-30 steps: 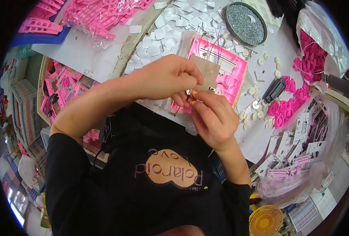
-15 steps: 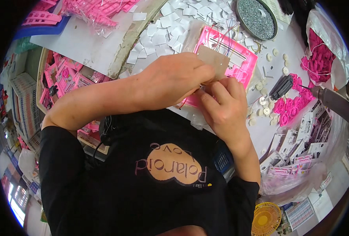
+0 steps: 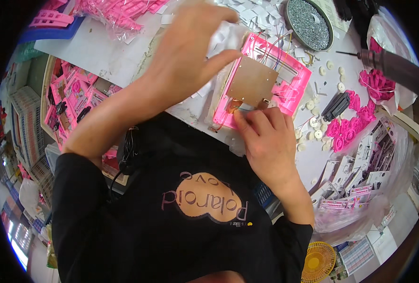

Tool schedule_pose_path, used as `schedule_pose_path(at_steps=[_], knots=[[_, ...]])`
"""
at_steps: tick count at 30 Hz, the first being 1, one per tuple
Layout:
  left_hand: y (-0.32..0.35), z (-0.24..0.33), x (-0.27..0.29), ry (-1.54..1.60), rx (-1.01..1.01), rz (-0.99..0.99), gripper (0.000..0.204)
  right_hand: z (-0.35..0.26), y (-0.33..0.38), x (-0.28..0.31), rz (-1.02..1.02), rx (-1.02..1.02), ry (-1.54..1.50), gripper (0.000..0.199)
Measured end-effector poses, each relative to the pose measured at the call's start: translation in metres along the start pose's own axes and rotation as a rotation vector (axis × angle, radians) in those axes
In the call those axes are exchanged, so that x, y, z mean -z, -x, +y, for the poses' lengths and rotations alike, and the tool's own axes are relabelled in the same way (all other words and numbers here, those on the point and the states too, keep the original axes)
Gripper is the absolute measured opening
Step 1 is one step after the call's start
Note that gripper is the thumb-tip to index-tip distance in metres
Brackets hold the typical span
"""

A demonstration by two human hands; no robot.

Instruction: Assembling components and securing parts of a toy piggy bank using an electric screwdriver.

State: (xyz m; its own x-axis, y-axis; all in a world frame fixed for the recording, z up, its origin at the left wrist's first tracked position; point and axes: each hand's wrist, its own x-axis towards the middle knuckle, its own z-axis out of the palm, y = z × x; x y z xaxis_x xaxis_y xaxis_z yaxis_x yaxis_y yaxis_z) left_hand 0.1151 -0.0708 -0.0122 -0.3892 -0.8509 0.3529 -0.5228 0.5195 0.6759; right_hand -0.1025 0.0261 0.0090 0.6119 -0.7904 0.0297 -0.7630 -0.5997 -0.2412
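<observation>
A tan circuit board [image 3: 253, 81] lies in a bright pink plastic housing [image 3: 300, 78] on the table, with thin coloured wires around it. My left hand [image 3: 183, 52] is raised to the left of the housing, smeared by motion. Its thumb stands apart from the fingers, and nothing shows in it. Bent fingers of my right hand [image 3: 268, 134] rest at the board's near edge. Its thumb is beside a reddish-orange wire [image 3: 228, 107]. Whatever those fingertips grip is hidden beneath them.
Small white paper pieces [image 3: 259, 19] and a round tray of screws [image 3: 308, 26] are beyond the housing. To the right are white plastic wheels [image 3: 318, 134], pink parts [image 3: 346, 132] and a dark tool with a thin tip [image 3: 370, 59]. A bin of pink parts [image 3: 77, 92] stands left.
My left hand has left the board and moved up and left. The board now lies flatter and more exposed. My right hand stays near its edge. The dark thin-tipped tool has shifted farther away.
</observation>
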Motion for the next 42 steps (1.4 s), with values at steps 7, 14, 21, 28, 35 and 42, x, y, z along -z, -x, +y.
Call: schedule_pose_path(at_steps=[7, 14, 21, 28, 35, 42], knots=[[0.074, 0.037, -0.003, -0.151, 0.084, -0.36, 0.038, 0.005, 0.002, -0.004, 0.111, -0.011, -0.153, 0.04], [0.08, 0.037, 0.004, 0.221, 0.31, -0.39, 0.019, 0.002, -0.003, -0.005, 0.187, -0.001, -0.191, 0.041], [0.024, 0.015, 0.035, 1.164, 0.811, -0.383, 0.026, -0.004, -0.003, -0.01, 0.106, -0.084, -0.145, 0.048], [0.017, 0.01, 0.02, 1.168, 0.558, -0.339, 0.03, -0.004, -0.004, -0.001, -0.103, -0.08, -0.132, 0.059], [0.022, 0.016, -0.003, 0.725, 0.265, -0.126, 0.028, 0.005, -0.002, 0.012, -0.181, -0.008, -0.155, 0.055], [0.024, 0.055, 0.003, 0.612, 0.291, -0.415, 0.054, 0.028, 0.016, 0.023, 0.3, -0.07, -0.519, 0.03]])
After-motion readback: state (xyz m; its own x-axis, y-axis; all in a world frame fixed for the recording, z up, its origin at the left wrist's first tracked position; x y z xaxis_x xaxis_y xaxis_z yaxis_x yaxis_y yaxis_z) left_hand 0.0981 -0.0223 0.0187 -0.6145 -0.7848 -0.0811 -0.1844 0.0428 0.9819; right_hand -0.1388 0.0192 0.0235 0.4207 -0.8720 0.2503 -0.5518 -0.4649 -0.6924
